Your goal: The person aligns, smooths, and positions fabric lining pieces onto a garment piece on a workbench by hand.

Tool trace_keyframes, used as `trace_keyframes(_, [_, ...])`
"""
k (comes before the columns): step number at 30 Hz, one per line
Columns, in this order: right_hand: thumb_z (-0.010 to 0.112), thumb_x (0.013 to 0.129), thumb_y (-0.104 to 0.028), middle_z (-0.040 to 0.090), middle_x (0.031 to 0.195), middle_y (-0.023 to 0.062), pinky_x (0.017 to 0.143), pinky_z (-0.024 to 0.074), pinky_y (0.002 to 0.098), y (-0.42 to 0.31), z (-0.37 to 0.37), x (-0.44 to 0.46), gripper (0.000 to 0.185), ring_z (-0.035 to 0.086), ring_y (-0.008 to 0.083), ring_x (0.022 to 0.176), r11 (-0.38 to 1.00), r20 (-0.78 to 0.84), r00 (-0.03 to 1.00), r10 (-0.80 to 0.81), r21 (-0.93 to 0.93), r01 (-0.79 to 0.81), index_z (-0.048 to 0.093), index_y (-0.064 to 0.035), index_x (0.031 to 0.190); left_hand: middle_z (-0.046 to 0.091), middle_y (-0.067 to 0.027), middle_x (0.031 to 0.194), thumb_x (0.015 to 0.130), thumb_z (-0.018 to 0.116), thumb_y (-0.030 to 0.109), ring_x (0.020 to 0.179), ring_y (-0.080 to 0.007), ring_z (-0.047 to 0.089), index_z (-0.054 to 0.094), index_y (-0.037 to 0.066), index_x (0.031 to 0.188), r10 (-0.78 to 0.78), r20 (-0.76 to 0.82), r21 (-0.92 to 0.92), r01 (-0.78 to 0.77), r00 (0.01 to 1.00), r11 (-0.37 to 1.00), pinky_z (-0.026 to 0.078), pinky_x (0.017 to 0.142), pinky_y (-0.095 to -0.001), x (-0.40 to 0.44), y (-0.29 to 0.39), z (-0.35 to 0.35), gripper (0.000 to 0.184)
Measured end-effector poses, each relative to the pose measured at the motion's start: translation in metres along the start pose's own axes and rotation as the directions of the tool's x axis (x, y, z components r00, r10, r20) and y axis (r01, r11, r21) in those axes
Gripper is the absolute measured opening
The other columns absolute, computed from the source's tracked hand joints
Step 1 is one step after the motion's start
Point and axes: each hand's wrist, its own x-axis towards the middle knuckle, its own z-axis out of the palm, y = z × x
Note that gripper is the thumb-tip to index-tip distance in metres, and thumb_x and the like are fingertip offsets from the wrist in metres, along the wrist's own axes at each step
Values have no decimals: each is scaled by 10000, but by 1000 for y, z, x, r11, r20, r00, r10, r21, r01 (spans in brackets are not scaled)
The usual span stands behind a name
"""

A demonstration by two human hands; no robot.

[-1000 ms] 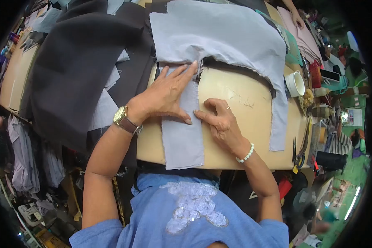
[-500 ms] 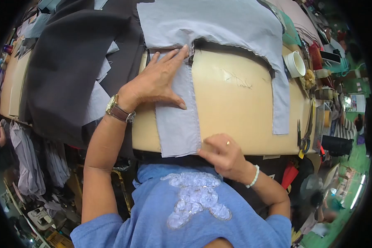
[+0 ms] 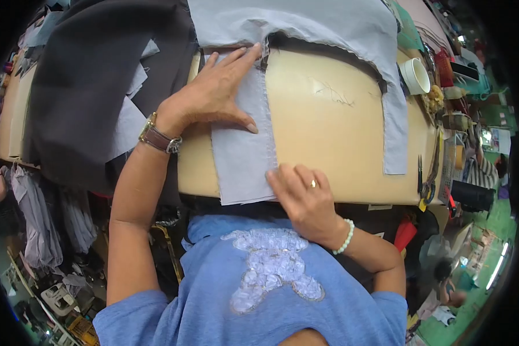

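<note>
A pale grey piece of fabric [image 3: 243, 164] hangs as a narrow strip toward me over the padded tan board, its lower end near the front edge. My left hand [image 3: 216, 95] lies spread on the strip's upper part, thumb apart from the fingers. At the strip's right edge, my right hand [image 3: 307, 196] has bent fingers, with the thumb side against the cloth; the fingertips are partly hidden. Beyond both hands, the wider grey cloth [image 3: 323, 29] curves across the board, and its other narrow leg [image 3: 395, 147] drops down at the right.
Dark cloth [image 3: 81, 104] covers the left side, with grey scraps [image 3: 130, 124] on it. Loose threads [image 3: 334, 93] lie on the tan board [image 3: 328, 138]. At the right are a white cup [image 3: 415, 75] and scissors [image 3: 425, 191]. Grey garments [image 3: 37, 213] hang at the lower left.
My right hand has moved up along the strip's right edge from its lower corner. My left hand stays spread on the fabric. The whole view has shifted slightly.
</note>
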Motion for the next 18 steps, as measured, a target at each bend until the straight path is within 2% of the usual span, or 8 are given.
trace_keyframes(3, [590, 723, -114, 577, 1036, 90, 779, 407, 351, -15, -5, -19, 302, 550, 251, 941, 996, 4, 998, -59, -71, 59, 671, -17, 998, 340, -140, 1452, 484, 839, 495, 1383, -327, 222, 109, 12, 1461, 6, -2, 8, -6, 1000, 1000, 135, 1125, -531, 0, -2, 3, 1311])
trace_keyframes(4, [586, 727, -112, 576, 1054, 97, 789, 407, 356, -12, -7, -21, 314, 550, 256, 941, 995, 31, 999, -19, 94, 16, 665, -16, 1015, 340, -140, 1453, 486, 837, 499, 1385, -326, 219, 109, 11, 1460, 9, -6, 12, -8, 1000, 1000, 135, 1125, -530, -1, -3, 2, 1311])
trace_keyframes(6, [579, 733, -108, 574, 1089, 111, 808, 407, 365, -4, -10, -20, 338, 550, 267, 939, 910, 104, 994, 44, 406, -83, 653, -14, 1049, 339, -143, 1453, 487, 835, 507, 1387, -327, 212, 109, 6, 1459, 6, -2, 16, -6, 1000, 1000, 131, 1125, -531, -2, -1, 1, 1313])
trace_keyframes(9, [567, 736, -110, 564, 1130, 132, 832, 406, 378, 7, -12, -1, 359, 549, 266, 958, 956, -12, 994, 113, 275, -105, 635, -11, 1074, 335, -152, 1453, 489, 832, 519, 1390, -331, 204, 108, -1, 1457, 3, 13, 16, -4, 1000, 1000, 128, 1123, -532, -1, -1, 1, 1316])
trace_keyframes(12, [561, 726, -113, 555, 1139, 144, 837, 405, 374, 2, 5, -9, 379, 547, 260, 981, 997, -15, 999, 39, 74, -38, 623, -13, 1086, 326, -166, 1456, 495, 828, 532, 1389, -341, 204, 115, -8, 1455, 22, 23, -7, -22, 999, 1000, 124, 1120, -533, 1, -3, -1, 1312])
trace_keyframes(13, [557, 721, -121, 557, 1134, 136, 844, 401, 366, -1, 1, -11, 352, 542, 259, 1001, 998, -28, 1000, 1, 70, 1, 631, -8, 1045, 318, -168, 1460, 531, 821, 524, 1383, -343, 217, 128, -5, 1454, 22, 31, 4, -22, 999, 1000, 140, 1117, -534, 1, -3, -3, 1269])
trace_keyframes(16, [572, 687, -64, 564, 1161, 141, 839, 435, 387, 21, -12, -5, 300, 565, 276, 1007, 949, -90, 995, 49, 314, -18, 651, -59, 976, 308, -168, 1465, 567, 813, 506, 1384, -336, 220, 133, 6, 1458, -44, 94, -15, 45, 995, 999, 155, 1114, -538, 5, 7, -11, 1227])
trace_keyframes(18, [543, 684, 14, 568, 1151, 158, 846, 447, 402, 51, -12, 15, 377, 575, 305, 976, 962, -216, 962, 165, 252, -109, 637, -78, 1036, 366, -165, 1427, 647, 779, 440, 1341, -358, 296, 249, 28, 1428, -23, 94, 27, 21, 995, 999, 249, 1088, -493, 9, 14, -18, 1030])
